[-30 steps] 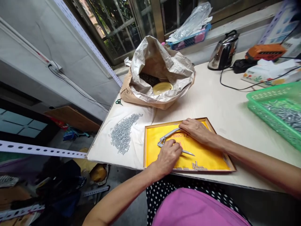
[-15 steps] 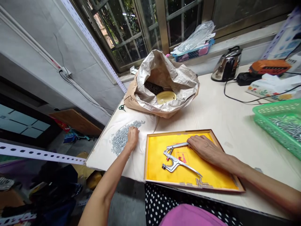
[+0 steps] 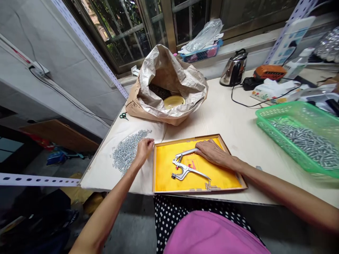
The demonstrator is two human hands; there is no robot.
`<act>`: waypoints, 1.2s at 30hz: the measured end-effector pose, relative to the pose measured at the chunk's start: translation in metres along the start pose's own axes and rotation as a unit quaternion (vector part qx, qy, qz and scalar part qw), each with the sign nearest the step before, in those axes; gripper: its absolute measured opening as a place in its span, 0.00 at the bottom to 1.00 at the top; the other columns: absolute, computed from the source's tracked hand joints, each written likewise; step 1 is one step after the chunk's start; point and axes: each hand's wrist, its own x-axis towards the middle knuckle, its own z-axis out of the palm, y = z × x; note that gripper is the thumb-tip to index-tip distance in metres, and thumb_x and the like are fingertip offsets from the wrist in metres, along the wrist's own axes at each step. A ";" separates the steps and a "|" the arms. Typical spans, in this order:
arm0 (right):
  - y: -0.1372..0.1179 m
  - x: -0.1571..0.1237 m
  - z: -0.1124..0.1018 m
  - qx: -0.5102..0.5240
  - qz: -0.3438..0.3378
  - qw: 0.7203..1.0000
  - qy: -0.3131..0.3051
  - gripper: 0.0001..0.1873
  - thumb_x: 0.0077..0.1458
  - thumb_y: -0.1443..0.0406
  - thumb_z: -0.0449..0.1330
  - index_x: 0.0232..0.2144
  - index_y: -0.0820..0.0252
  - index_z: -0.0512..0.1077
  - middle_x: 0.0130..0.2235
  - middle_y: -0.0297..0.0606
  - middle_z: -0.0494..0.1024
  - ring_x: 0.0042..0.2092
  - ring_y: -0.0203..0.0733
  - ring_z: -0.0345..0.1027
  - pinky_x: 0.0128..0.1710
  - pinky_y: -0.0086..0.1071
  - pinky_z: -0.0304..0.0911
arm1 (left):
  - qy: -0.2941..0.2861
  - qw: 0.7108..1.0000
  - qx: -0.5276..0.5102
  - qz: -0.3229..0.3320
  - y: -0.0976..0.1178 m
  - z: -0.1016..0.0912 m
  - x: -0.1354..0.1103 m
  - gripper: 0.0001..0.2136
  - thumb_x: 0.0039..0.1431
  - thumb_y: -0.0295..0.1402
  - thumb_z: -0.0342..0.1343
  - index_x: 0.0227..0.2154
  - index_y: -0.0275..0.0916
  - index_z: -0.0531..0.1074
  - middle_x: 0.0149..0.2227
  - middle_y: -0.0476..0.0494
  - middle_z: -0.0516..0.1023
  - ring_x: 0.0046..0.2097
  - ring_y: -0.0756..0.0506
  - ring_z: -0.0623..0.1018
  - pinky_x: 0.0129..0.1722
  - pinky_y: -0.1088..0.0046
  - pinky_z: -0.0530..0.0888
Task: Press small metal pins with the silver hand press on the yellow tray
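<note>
Metal press pliers [image 3: 185, 171] lie on the yellow lining of a wooden-framed tray [image 3: 182, 139] on the worktop [image 3: 238, 120]. The right hand [image 3: 213, 152] rests flat over the end of the upper handle, palm down and fingers extended, with no visible grip. The left hand [image 3: 144, 150], fingers curled together, sits just beside the tray on a white cloth [image 3: 97, 173], at the edge of a pile of small metal pieces [image 3: 127, 152]; whether it pinches one is too small to tell. A green plastic basket [image 3: 291, 110] holds similar pieces, and a lined paper sack [image 3: 164, 70] stands behind.
</note>
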 end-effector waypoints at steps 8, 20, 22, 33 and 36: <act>-0.012 0.002 -0.016 -0.113 -0.065 0.987 0.092 0.17 0.71 0.59 0.42 0.36 0.57 0.67 0.37 0.41 0.75 0.39 0.45 0.61 0.42 0.39 0.47 | -0.142 0.917 -0.361 -0.094 0.044 0.028 -0.100 0.09 0.50 0.37 0.63 0.30 0.35 0.79 0.29 0.44 0.82 0.29 0.47 0.78 0.30 0.75 0.72; -0.028 0.007 -0.032 -0.169 -0.067 0.980 0.081 0.15 0.70 0.62 0.44 0.38 0.59 0.69 0.38 0.43 0.76 0.39 0.46 0.61 0.42 0.40 0.44 | -0.145 0.923 -0.336 -0.122 0.050 0.035 -0.108 0.03 0.51 0.29 0.63 0.25 0.35 0.78 0.23 0.47 0.80 0.26 0.49 0.78 0.28 0.78 0.73; -0.028 0.007 -0.031 -0.172 -0.065 0.980 0.078 0.16 0.71 0.62 0.44 0.38 0.59 0.69 0.38 0.43 0.76 0.39 0.46 0.62 0.42 0.40 0.44 | -0.177 0.910 -0.343 -0.154 0.052 0.034 -0.108 0.05 0.54 0.31 0.63 0.27 0.34 0.77 0.18 0.49 0.77 0.22 0.51 0.76 0.24 0.79 0.71; -0.028 0.011 -0.027 -0.183 -0.072 0.975 0.100 0.17 0.71 0.61 0.44 0.38 0.59 0.70 0.37 0.42 0.75 0.40 0.46 0.61 0.42 0.40 0.44 | -0.203 0.867 -0.403 -0.209 0.053 0.039 -0.109 0.09 0.55 0.33 0.66 0.26 0.33 0.75 0.15 0.52 0.73 0.19 0.52 0.74 0.26 0.78 0.74; -0.029 0.011 -0.028 -0.186 -0.072 0.975 0.099 0.15 0.70 0.61 0.46 0.39 0.60 0.70 0.38 0.42 0.76 0.40 0.46 0.62 0.42 0.40 0.45 | -0.220 0.869 -0.397 -0.200 0.053 0.037 -0.109 0.08 0.55 0.33 0.65 0.26 0.34 0.74 0.16 0.51 0.75 0.20 0.51 0.75 0.27 0.77 0.74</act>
